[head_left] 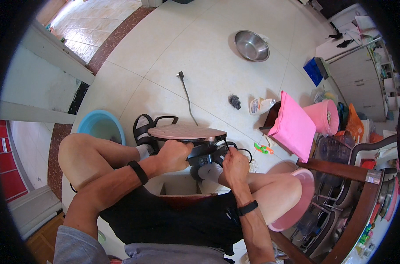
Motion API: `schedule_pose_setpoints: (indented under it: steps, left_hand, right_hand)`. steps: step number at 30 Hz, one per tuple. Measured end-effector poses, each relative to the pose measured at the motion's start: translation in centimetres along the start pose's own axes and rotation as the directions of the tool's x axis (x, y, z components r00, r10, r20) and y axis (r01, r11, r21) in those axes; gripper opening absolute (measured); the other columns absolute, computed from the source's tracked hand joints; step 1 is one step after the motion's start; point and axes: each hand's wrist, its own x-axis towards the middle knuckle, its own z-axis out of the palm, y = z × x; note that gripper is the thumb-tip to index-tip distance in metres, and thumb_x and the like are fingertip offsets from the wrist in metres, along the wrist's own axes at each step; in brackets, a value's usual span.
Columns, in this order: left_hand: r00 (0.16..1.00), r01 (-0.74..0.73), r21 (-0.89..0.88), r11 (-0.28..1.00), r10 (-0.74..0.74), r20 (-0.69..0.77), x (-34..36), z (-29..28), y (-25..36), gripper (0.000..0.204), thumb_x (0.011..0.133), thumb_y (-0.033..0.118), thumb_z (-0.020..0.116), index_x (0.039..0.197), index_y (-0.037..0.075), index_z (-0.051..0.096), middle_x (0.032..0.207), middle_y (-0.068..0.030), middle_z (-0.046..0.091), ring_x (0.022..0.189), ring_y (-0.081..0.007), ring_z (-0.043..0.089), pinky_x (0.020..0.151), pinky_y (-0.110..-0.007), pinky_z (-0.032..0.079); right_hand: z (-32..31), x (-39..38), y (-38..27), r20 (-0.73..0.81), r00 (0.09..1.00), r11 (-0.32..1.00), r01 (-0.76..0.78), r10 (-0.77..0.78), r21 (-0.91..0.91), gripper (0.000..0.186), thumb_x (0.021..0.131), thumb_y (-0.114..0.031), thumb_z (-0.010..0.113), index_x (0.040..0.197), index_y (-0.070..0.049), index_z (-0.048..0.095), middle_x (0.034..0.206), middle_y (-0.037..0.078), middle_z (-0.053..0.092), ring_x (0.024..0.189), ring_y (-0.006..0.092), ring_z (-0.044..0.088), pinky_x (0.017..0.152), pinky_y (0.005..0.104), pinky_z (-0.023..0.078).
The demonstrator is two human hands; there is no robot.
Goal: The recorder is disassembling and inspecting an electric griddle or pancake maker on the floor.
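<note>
Between my knees is a round, flat appliance that looks like an electric griddle, with a pinkish disc tilted on edge and dark parts beneath. My left hand is closed around its lower left edge. At its right side my right hand is closed, fingertips pinched near a thin dark part; what they hold is too small to tell. A dark boxy section of the appliance shows between both hands. Beyond it, a grey cord with a black plug lies on the floor.
A steel basin stands far right, a blue basin by my left knee. A dark scouring pad, white bottle and green-orange tool lie on the floor. Rightward are a pink cushion, pink bucket and wooden frame.
</note>
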Motion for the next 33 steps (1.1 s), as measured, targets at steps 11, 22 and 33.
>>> schedule_pose_setpoints:
  steps: [11,22,33]
  left_hand:
    - [0.999,0.048,-0.012,0.999,-0.048,-0.015,-0.4,0.6,-0.9,0.036,0.064,0.02,0.073,0.089,-0.002,0.062,0.07,-0.0224,0.065,0.071,-0.0406,0.066,0.066,-0.049,0.053]
    - [0.996,0.038,0.013,0.999,-0.037,-0.081,-0.3,0.6,-1.5,0.043,0.059,0.023,0.078,0.092,-0.002,0.064,0.068,-0.0215,0.064,0.068,-0.0393,0.067,0.063,-0.047,0.054]
    - [0.991,0.136,-0.002,0.991,-0.136,-0.007,-0.4,-0.6,-1.3,0.034,0.067,0.02,0.07,0.091,-0.002,0.061,0.072,-0.0233,0.065,0.071,-0.0418,0.065,0.067,-0.049,0.052]
  right_hand:
    - [2.0,2.1,0.4,0.026,1.0,0.996,-0.008,0.005,0.093,0.015,0.085,-0.014,0.057,0.077,-0.003,0.063,0.073,0.023,0.065,0.072,0.044,0.064,0.066,0.0542,0.05]
    - [0.4,1.1,0.5,0.025,0.999,0.991,-0.044,0.042,0.125,0.018,0.088,-0.017,0.057,0.094,-0.008,0.072,0.077,0.021,0.067,0.075,0.0415,0.065,0.066,0.0506,0.052]
    - [1.0,2.1,-0.3,0.05,0.998,0.993,0.037,-0.043,0.113,0.016,0.088,-0.015,0.057,0.091,-0.008,0.071,0.076,0.021,0.066,0.073,0.0426,0.063,0.065,0.0497,0.049]
